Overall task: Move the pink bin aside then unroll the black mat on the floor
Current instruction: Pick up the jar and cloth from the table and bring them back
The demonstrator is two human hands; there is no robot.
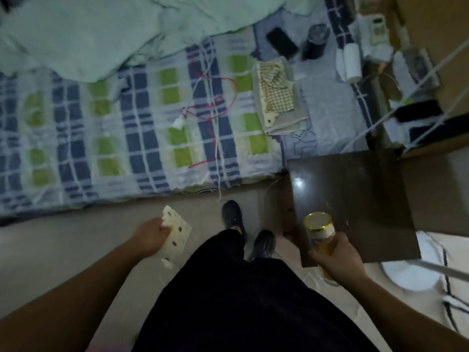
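No pink bin and no black mat show in the head view. My left hand grips a cream power strip with dark socket holes, held low over the floor beside my legs. My right hand is closed around a jar with a gold lid and amber contents, held over the near corner of a dark brown side table. My dark trousers and two dark shoes fill the middle bottom of the view.
A bed with a blue, white and green checked sheet spans the top, carrying a pale green blanket, red and white cables, a folded checked cloth and a phone. Beige floor lies at the left. A white round object sits lower right.
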